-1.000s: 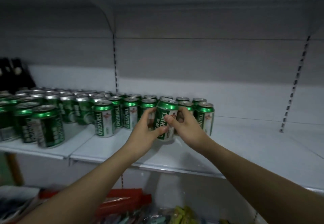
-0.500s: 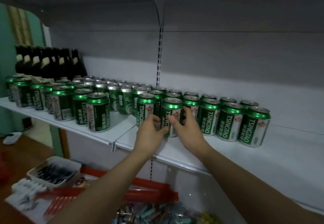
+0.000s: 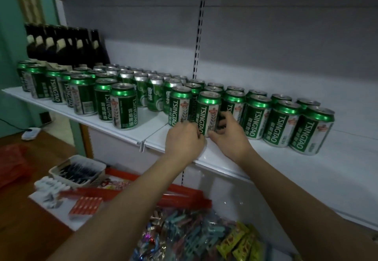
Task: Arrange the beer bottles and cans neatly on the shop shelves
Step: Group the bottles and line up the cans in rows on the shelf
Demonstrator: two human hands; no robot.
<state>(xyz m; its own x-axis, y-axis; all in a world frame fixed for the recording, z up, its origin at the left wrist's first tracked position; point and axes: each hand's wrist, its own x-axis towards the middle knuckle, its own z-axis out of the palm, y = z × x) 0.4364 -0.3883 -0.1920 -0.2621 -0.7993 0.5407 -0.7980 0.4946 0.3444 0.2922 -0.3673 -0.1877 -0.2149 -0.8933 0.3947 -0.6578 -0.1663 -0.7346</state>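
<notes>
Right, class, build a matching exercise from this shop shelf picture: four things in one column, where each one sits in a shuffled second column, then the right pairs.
Things
1. dark bottles
2. Tsingtao can
3. white basket
4. end can

Places
A. far right of the front row
B. between the left hand and right hand
C. back left of the shelf, behind cans
D. below the shelf, left

Pairs: 1-C, 2-B, 3-D, 4-A
</notes>
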